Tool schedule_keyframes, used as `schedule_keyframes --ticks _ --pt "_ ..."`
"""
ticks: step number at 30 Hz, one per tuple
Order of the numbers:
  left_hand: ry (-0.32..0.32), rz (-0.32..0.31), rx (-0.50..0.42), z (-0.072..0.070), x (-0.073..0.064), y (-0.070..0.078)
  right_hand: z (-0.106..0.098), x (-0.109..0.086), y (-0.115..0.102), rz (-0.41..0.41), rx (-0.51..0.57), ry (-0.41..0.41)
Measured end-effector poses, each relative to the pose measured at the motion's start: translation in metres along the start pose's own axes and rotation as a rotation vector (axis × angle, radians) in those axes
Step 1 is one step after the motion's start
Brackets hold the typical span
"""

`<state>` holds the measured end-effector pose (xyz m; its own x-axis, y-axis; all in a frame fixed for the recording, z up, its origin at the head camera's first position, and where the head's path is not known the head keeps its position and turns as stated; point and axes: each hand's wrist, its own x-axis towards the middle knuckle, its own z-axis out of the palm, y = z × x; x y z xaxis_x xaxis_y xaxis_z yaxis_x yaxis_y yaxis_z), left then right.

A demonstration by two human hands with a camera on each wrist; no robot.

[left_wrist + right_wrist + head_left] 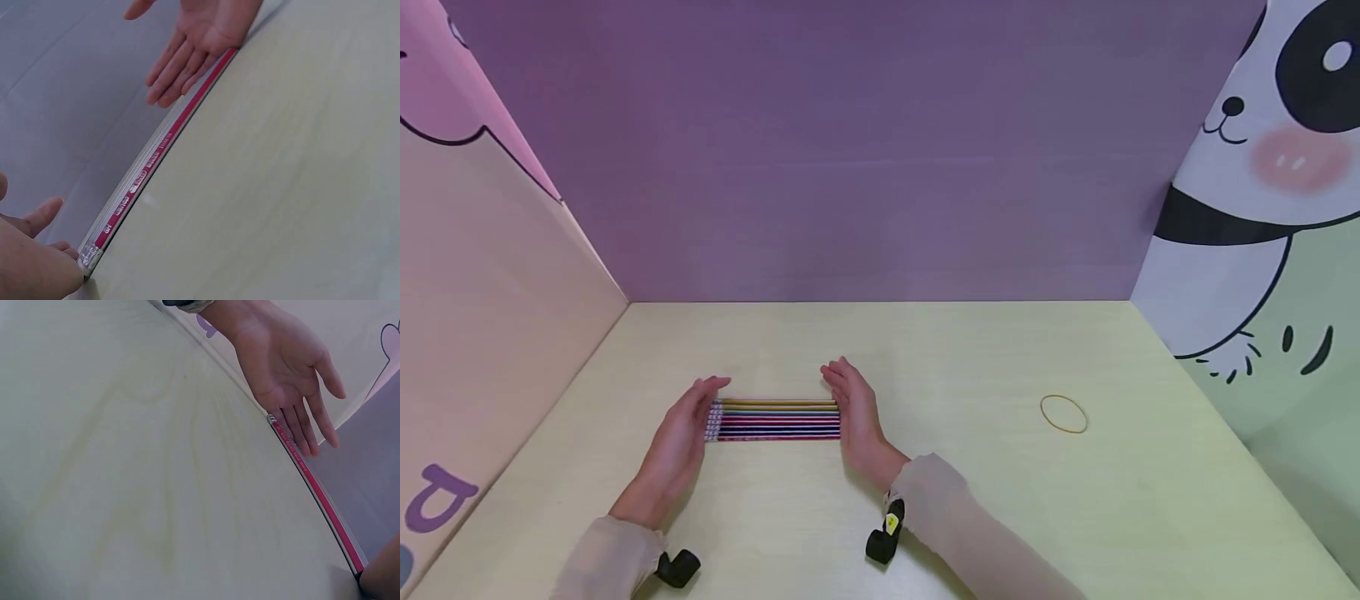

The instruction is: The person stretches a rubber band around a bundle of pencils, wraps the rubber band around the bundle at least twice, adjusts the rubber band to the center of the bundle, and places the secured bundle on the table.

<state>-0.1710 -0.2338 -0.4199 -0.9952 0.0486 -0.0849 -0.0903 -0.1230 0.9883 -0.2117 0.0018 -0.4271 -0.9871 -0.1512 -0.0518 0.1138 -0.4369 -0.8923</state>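
Several colored pencils point(781, 421) lie side by side in a flat row on the table. Their silvery ferrule ends face left. My left hand point(679, 433) stands on edge with straight fingers, its palm against those ferrule ends. At the opposite ends, my right hand point(863, 421) is likewise upright, fingers straight, its palm touching the row. The left wrist view shows the nearest pencil, red with silver lettering point(153, 159), running between both hands. In the right wrist view the same red pencil point(319, 484) stretches from the left hand's palm point(284, 365) to the right hand at the lower corner.
A thin yellow rubber band point(1064, 414) lies on the pale table point(970, 500), well to the right of the pencils. A purple panel point(880, 150) stands at the back. Printed side panels, one with a panda point(1232, 275), flank the table.
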Motion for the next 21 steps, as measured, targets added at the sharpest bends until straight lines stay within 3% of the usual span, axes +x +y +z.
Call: schedule_keyframes --ticks 6,14,21 --pt "0.015 -0.001 -0.104 -0.005 0.001 0.002 -0.002 0.000 -0.001 -0.001 0.006 -0.026" --pt "0.011 0.050 -0.087 -0.010 0.000 0.003 -0.003 0.001 -0.002 0.024 0.020 -0.023" --pt "0.048 0.016 -0.112 -0.012 0.001 0.002 -0.005 0.001 -0.003 0.032 0.015 -0.020"
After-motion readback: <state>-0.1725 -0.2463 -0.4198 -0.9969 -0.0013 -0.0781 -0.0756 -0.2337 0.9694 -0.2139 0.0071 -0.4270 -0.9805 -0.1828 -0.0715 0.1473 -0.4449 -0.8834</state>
